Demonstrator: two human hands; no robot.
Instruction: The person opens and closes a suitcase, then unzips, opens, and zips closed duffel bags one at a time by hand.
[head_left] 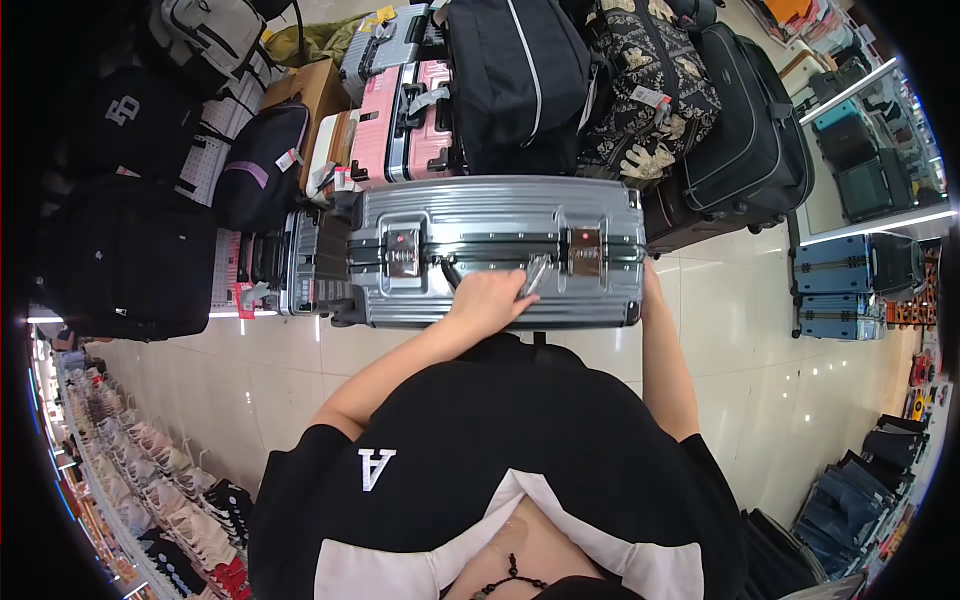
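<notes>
A silver-grey ribbed hard-shell suitcase (500, 205) is right in front of my body, its side with two latch locks turned up toward me. My left hand (488, 300) is closed around its dark carry handle (450, 273), near the middle of that side. Close to those fingers hangs a clear plastic tag (535, 275). At the suitcase's right end, my right hand (649, 285) rests against the edge, with its fingers hidden by the shell.
Beyond the suitcase stand a pink suitcase (380, 115), a black bag (520, 80), a patterned bag (655, 100) and a large black suitcase (745, 130). Black backpacks (130, 255) are at left. Blue cases (835, 265) sit on the right. Tiled floor (270, 375) shows around me.
</notes>
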